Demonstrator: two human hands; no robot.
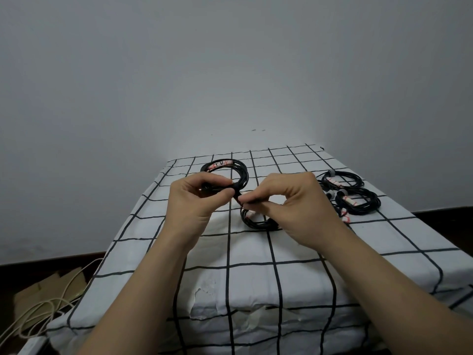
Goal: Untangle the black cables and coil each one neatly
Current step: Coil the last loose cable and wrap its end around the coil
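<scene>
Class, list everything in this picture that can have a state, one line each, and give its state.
left hand: grips the large coil
right hand: pinches a cable end
large coil: wound, held at its near side
middle coil: wound, lying on the cloth
far right coil: wound, untouched
near right coil: wound, untouched
floor cord: loose, not coiled

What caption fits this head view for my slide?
Left hand and right hand pinch one black cable over a checked cloth.

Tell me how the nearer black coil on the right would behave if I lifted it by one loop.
Probably floppy: the nearer coil is thin cable, so it would sag. Likely light. Its taped label may keep loops together.
</scene>
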